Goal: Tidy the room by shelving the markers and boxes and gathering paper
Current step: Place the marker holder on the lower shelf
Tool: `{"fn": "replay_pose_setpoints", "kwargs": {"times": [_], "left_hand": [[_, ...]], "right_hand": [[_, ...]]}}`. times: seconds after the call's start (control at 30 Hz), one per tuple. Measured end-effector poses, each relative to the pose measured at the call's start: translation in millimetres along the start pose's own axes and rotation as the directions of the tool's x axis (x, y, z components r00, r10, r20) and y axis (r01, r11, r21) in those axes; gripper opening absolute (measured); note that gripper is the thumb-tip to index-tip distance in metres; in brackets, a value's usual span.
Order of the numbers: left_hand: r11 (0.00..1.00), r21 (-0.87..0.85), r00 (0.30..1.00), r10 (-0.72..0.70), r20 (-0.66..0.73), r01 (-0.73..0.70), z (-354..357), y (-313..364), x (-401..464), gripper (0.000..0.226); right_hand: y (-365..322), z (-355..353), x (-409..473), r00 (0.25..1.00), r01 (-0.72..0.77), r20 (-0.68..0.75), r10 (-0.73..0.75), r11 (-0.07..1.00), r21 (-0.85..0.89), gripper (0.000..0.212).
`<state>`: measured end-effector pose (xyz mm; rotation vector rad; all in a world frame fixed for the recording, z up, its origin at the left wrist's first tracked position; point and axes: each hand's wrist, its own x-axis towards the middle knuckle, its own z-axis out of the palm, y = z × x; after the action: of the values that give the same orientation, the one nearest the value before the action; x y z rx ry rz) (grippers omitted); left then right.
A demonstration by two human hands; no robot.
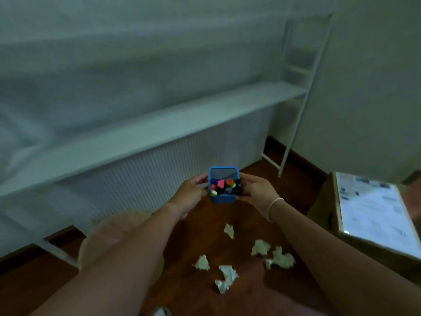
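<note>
Here, seen from a head-worn camera looking down: two bare forearms reaching forward, with a small blue square holder (222, 185) held up in the air between both hands, in front of a long white shelf (159, 124). Left hand (190, 195) clamped on the holder's left wall, fingers curled around its edge. Right hand (256, 192) clamped on the right wall, fingertips pressed flat to the plastic, a thin pale bracelet (273, 207) around that wrist. Inside the holder, a cluster of markers (224, 187) standing upright, caps showing in orange, pink, green, blue and black. Below the hands, on a dark reddish wooden floor (45, 288), five crumpled balls of paper (260, 247) scattered loosely, near each other but mostly apart. To the right, a brown cardboard box (323, 215) on the floor, its top covered by a pale sheet with blurred printing. Behind the left forearm, a round pale object, too blurred to identify. Behind the shelf, a white ribbed panel (182, 160) low against the wall.
</note>
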<state>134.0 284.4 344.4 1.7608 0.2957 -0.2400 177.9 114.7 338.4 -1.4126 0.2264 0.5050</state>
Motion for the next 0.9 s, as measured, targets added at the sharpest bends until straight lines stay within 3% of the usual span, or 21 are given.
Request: {"fn": "replay_pose_setpoints", "kwargs": {"times": [0.43, 0.9], "left_hand": [[0.969, -0.133, 0.959, 0.176, -0.222, -0.208, -149.5, 59.6, -77.7, 0.061], [0.927, -0.167, 0.85, 0.223, -0.478, -0.336, -258.0, 24.4, -128.0, 0.053]], "right_hand": [[-87.8, 170.0, -32.8, 0.943, 0.149, 0.307, -0.129, 0.988, -0.042, 0.049], [-76.7, 309.4, -51.7, 0.866, 0.316, 0.456, -0.205, 0.931, -0.183, 0.063]]}}
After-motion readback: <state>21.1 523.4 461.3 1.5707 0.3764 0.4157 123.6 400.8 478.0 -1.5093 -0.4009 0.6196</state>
